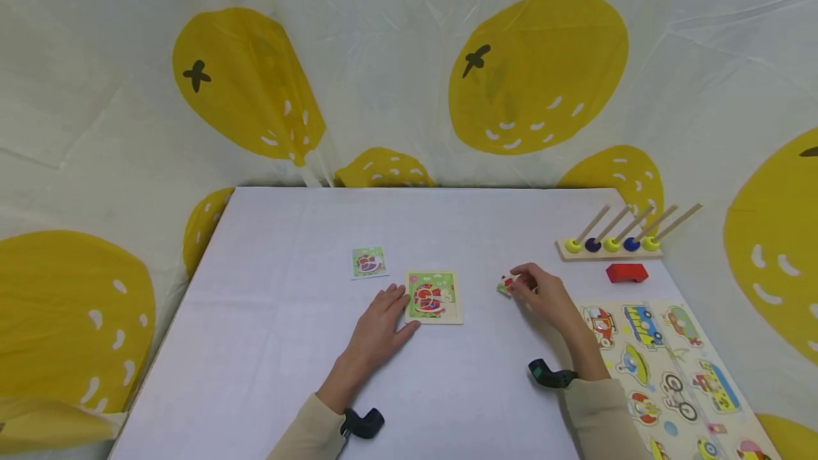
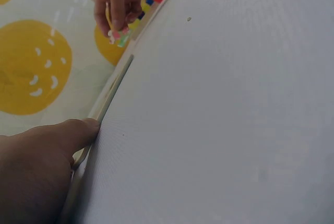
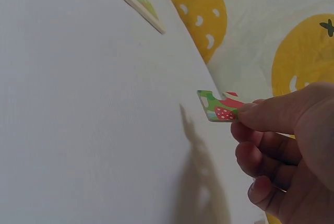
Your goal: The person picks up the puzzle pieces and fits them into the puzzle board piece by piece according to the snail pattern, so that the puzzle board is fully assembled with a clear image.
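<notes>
A small square wooden jigsaw board [image 1: 459, 316] lies flat near the middle of the table, with a red and purple picture on green and a pale patch at its lower right. My left hand [image 1: 380, 325] rests at its left side, fingers along the left edge and thumb touching the near edge. To the right of the board, my right hand [image 1: 546, 297] pinches a jigsaw piece [image 3: 222, 108] between thumb and fingers, above the table. Green, red and a white-dotted red patch show on the piece. Up and left of the board lies a small picture card [image 1: 369, 263] with a similar picture.
At the back right stands a wooden peg stand [image 1: 575, 256] with yellow and blue beads. A red block [image 1: 627, 273] sits just in front of it. Along the right side lies a large vehicle puzzle board [image 1: 613, 392], partly under the right forearm.
</notes>
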`<state>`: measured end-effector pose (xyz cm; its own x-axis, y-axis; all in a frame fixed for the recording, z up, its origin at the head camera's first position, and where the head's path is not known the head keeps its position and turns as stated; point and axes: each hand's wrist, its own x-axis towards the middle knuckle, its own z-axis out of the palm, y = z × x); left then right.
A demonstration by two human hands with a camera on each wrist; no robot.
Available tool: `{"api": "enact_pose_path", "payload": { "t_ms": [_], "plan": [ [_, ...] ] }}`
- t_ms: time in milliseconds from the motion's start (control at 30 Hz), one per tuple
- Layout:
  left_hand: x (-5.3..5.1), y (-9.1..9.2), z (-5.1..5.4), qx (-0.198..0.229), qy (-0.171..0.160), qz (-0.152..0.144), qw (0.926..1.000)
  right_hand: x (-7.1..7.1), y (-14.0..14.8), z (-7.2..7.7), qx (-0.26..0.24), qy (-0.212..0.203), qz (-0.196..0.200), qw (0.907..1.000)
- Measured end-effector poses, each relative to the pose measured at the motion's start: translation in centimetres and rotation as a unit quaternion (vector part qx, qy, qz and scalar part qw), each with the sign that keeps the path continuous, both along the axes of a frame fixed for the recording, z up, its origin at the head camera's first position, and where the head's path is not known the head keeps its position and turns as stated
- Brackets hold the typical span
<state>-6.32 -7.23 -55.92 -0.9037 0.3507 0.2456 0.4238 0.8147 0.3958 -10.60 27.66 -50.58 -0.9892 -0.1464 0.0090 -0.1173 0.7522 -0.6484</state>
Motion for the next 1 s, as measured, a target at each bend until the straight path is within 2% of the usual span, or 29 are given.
{"api": "enact_pose_path", "payload": {
  "t_ms": [567, 767, 1000],
  "plan": [
    [-0.1, 0.0, -0.1, 0.001, -0.005, -0.001, 1.0000, -0.7, -5.2, 0.1, -0.024, 0.007, 0.050, 0.9984],
    [-0.1, 0.0, -0.2, 0.002, -0.007, -0.001, 1.0000, -0.5, -6.7, 0.0, -0.023, 0.012, 0.083, 0.9962],
    [-0.1, 0.0, -0.1, 0.004, -0.009, -0.001, 0.9999, 0.0, -8.1, -0.3, -0.023, -0.010, 0.121, 0.9924]
  ]
}}
